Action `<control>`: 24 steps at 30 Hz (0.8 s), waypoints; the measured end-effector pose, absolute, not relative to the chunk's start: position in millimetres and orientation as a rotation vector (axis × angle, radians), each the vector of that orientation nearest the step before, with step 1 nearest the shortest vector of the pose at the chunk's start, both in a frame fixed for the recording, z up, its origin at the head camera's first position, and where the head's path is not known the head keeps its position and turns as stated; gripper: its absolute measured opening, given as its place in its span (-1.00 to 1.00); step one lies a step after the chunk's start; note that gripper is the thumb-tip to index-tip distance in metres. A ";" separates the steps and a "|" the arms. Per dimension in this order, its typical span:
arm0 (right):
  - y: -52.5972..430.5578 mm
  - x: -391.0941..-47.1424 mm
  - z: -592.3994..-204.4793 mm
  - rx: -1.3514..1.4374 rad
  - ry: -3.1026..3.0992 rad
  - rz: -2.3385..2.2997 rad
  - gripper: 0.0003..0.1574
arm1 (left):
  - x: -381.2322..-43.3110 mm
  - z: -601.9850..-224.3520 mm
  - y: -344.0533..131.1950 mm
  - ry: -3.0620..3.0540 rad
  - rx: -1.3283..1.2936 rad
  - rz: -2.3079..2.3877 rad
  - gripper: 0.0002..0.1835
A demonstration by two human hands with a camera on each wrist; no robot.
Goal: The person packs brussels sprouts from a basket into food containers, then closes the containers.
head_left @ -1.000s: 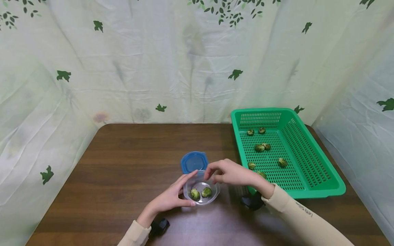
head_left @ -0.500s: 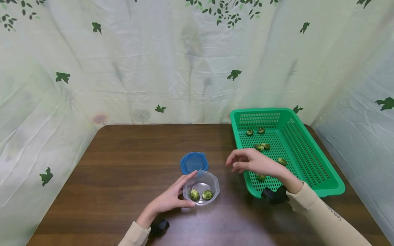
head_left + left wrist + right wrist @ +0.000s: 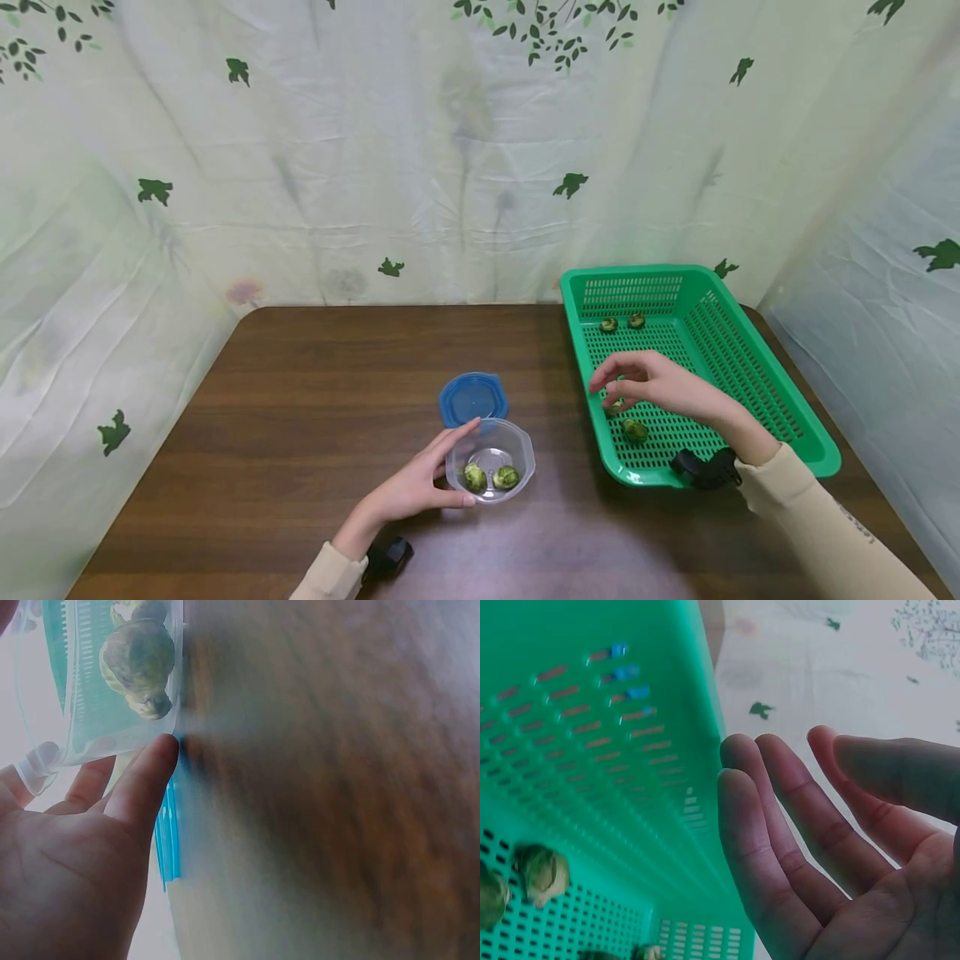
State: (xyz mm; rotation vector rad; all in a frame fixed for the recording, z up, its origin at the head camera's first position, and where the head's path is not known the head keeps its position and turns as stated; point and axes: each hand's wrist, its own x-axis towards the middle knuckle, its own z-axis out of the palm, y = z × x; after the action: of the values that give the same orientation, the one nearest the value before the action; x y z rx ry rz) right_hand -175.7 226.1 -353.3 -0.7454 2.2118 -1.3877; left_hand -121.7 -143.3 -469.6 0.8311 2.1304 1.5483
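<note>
My left hand [image 3: 408, 490] holds a small clear plastic container [image 3: 522, 450] by its left side, thumb at the near rim and fingers along the far side. Two Brussels sprouts, one on the left [image 3: 475, 477] and one on the right [image 3: 506, 477], lie inside it. In the left wrist view a fingertip presses the container's wall close to a sprout [image 3: 139, 664]. Over the left part of a green basket [image 3: 750, 375] hovers my right hand [image 3: 660, 387], fingers loosely bent and holding nothing. Below it lies a sprout [image 3: 635, 431]; another [image 3: 613, 407] is partly hidden by the hand.
A blue lid [image 3: 472, 398] lies just behind the container. Two more sprouts, including one at the back [image 3: 608, 324], sit in the basket's far end. The brown wooden table [image 3: 322, 375] ends at a patterned cloth backdrop [image 3: 315, 167].
My right hand has moved from above the clear container, rightward across the table, to over the basket. The left hand has kept its hold on the container.
</note>
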 end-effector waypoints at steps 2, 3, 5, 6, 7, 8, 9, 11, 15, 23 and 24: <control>230.0 -176.5 -352.6 -0.735 2.219 -1.391 -0.80 | -121.6 -470.0 -143.5 2.129 0.832 1.550 -0.02; 231.8 -176.9 -352.2 -0.728 2.227 -1.387 -0.79 | -121.8 -470.3 -143.5 2.130 0.832 1.548 -0.02; 235.3 -178.2 -352.2 -0.719 2.234 -1.386 -0.79 | -122.1 -470.7 -143.5 2.131 0.830 1.547 -0.02; 236.7 -178.8 -352.1 -0.717 2.238 -1.381 -0.79 | -122.2 -470.8 -143.4 2.132 0.829 1.546 -0.02; 238.2 -179.7 -352.2 -0.712 2.239 -1.377 -0.79 | -122.3 -470.9 -143.4 2.133 0.828 1.546 -0.02; 239.7 -180.6 -352.5 -0.708 2.239 -1.372 -0.78 | -122.5 -471.0 -143.3 2.133 0.828 1.545 -0.02; 241.2 -181.6 -352.9 -0.701 2.243 -1.362 -0.78 | -122.6 -471.0 -143.2 2.133 0.828 1.545 -0.02; 244.1 -183.8 -353.7 -0.687 2.242 -1.346 -0.76 | -122.6 -470.7 -143.1 2.132 0.828 1.545 -0.02; 250.1 -187.6 -355.4 -0.650 2.235 -1.309 -0.72 | -122.2 -469.4 -142.9 2.132 0.825 1.541 -0.01; 260.5 -193.8 -362.8 -0.607 2.221 -1.227 -0.68 | -121.8 -468.2 -142.9 2.133 0.813 1.536 -0.01; 261.8 -194.3 -363.9 -0.609 2.216 -1.218 -0.68 | -121.8 -468.4 -142.9 2.132 0.813 1.536 -0.01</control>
State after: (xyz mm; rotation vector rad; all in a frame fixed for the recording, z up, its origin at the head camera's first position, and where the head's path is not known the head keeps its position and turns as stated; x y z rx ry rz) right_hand -194.3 261.8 -363.9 -0.6090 2.2164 -1.2180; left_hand -121.8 -142.9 -468.4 0.8132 2.1323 1.5362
